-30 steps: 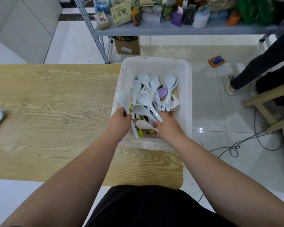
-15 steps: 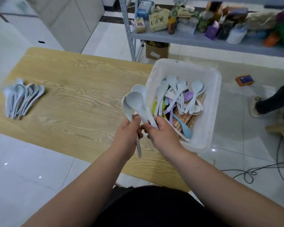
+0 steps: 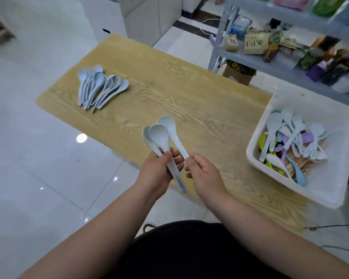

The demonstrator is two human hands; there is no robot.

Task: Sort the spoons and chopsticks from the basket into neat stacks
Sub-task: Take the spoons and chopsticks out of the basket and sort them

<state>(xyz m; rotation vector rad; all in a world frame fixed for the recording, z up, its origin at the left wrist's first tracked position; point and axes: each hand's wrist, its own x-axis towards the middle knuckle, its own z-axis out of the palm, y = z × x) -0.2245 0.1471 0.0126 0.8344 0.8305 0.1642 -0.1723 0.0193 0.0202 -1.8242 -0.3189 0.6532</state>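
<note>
head view, looking down past both forearms: holding a nested pair of pale spoons (image 3: 159, 136) in the left hand (image 3: 156, 171), fingers curled round the handles, bowls raised and aimed away and slightly left. pinching a third spoon (image 3: 167, 123) at its handle end between thumb and forefinger of the right hand (image 3: 205, 173), other fingers loosely curled. lying just right of the pair, long axis nearly parallel, bowl a little farther out (handles close, contact not clear). likely to be nested onto the pair next, so only a small leftward slide needed. sorted stack (image 3: 101, 87) well apart at the far left of the table (image 3: 189, 97), nearer the left hand; basket (image 3: 330, 184) at the right, with loose spoons (image 3: 274, 125) and chopsticks (image 3: 298, 164).
</note>
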